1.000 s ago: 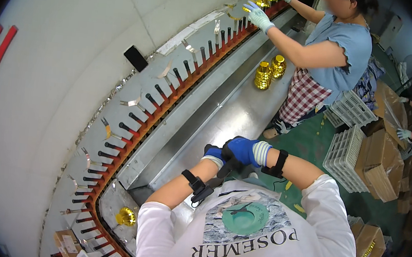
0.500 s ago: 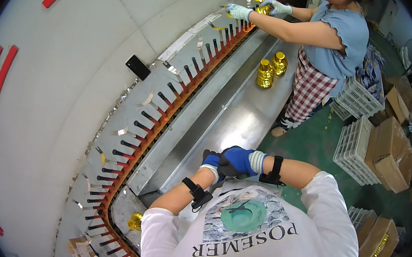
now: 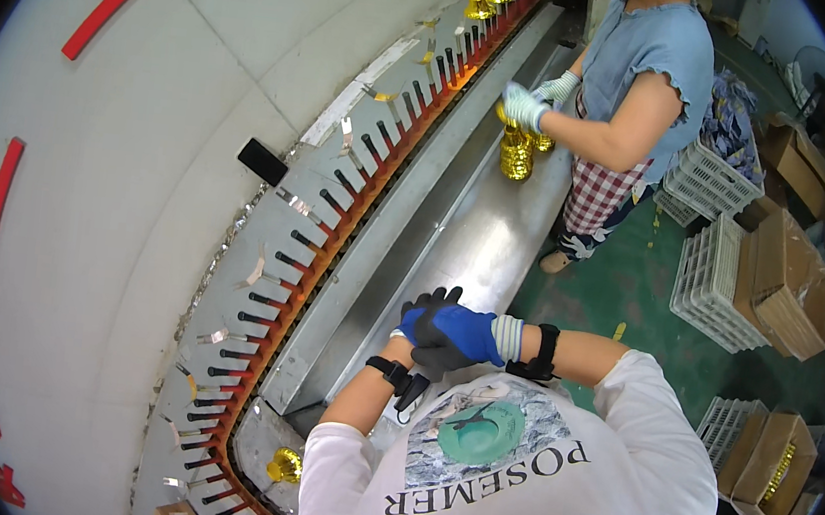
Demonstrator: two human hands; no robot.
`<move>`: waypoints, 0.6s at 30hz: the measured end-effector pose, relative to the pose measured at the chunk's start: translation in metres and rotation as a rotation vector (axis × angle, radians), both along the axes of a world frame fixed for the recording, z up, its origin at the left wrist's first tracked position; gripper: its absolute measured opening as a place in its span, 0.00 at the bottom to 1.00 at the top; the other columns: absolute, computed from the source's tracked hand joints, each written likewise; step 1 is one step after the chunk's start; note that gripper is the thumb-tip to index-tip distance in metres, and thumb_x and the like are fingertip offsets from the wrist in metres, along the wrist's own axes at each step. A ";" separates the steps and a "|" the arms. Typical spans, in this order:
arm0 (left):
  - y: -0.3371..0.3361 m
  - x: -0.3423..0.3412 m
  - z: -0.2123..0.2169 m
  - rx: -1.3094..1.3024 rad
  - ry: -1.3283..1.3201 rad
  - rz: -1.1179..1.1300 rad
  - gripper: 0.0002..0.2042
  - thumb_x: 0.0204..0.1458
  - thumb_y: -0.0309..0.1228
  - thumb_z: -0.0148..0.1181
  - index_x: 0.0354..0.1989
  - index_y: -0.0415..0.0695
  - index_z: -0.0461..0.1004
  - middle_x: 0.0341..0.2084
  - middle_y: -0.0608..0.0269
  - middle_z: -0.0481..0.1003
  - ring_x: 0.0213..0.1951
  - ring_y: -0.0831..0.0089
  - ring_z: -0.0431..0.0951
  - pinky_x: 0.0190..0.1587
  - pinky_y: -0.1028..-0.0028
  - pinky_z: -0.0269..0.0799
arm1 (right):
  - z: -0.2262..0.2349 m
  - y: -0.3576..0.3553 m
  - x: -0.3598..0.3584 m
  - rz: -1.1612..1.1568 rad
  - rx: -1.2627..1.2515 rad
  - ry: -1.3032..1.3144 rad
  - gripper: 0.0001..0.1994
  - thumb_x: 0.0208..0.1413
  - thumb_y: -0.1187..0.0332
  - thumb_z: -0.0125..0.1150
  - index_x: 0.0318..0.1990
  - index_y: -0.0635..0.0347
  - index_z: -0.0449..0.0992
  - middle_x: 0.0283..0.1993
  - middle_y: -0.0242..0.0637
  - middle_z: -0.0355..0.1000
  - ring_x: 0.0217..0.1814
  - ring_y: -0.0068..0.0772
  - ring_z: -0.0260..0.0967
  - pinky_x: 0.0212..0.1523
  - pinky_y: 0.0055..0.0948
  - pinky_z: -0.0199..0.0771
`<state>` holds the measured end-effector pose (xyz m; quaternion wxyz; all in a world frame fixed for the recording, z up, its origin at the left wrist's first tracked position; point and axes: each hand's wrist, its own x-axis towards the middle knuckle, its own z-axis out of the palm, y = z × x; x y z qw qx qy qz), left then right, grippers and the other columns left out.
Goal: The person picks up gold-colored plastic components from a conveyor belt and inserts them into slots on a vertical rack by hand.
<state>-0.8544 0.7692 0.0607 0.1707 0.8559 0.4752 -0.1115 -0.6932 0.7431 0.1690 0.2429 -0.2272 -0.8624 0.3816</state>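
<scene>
Both my hands wear blue gloves with dark grey palms and fingers. My right hand [image 3: 470,334] lies across my left, its fingers closed over the back of the left glove near the cuff. Under it, my left hand [image 3: 413,318] is partly covered, with dark fingertips stretched out past the right hand. I see no loose object in either hand. They are close to my body, over the near end of a metal worktop [image 3: 469,248]. A shiny gold cup-like piece [image 3: 285,465] lies left of my left arm.
A curved conveyor [image 3: 317,258] with red-and-black upright holders runs along the left. Across the worktop, a co-worker [image 3: 641,91] in striped gloves handles a ribbed gold stack [image 3: 515,158]. White crates [image 3: 716,284] and cardboard boxes [image 3: 792,282] stand on the green floor. A black phone [image 3: 262,161] lies beyond the conveyor.
My left fingertips now show extended beyond my right hand, which has shifted over the left glove. The co-worker's hands have moved from the conveyor to the gold stacks on the worktop.
</scene>
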 end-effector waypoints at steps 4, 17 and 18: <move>0.008 -0.031 -0.031 -0.214 -0.233 0.108 0.36 0.56 0.57 0.59 0.72 0.54 0.66 0.58 0.45 0.77 0.60 0.44 0.78 0.61 0.47 0.73 | 0.047 0.001 0.021 0.032 -0.445 -0.114 0.17 0.63 0.56 0.67 0.34 0.64 0.83 0.33 0.49 0.79 0.33 0.49 0.77 0.36 0.42 0.77; -0.133 -0.141 -0.115 -0.443 -0.328 0.845 0.46 0.58 0.64 0.59 0.72 0.34 0.67 0.67 0.35 0.72 0.68 0.44 0.73 0.69 0.57 0.69 | -0.197 -0.075 0.202 -0.830 -0.567 -0.734 0.58 0.47 0.29 0.71 0.80 0.50 0.56 0.83 0.71 0.38 0.84 0.76 0.43 0.80 0.55 0.55; -0.145 -0.140 -0.118 -0.502 -0.369 0.917 0.47 0.58 0.64 0.59 0.72 0.33 0.66 0.67 0.35 0.71 0.69 0.44 0.72 0.70 0.57 0.68 | -0.212 -0.095 0.219 -0.892 -0.696 -0.787 0.59 0.45 0.29 0.72 0.81 0.49 0.55 0.84 0.70 0.37 0.84 0.74 0.42 0.80 0.55 0.54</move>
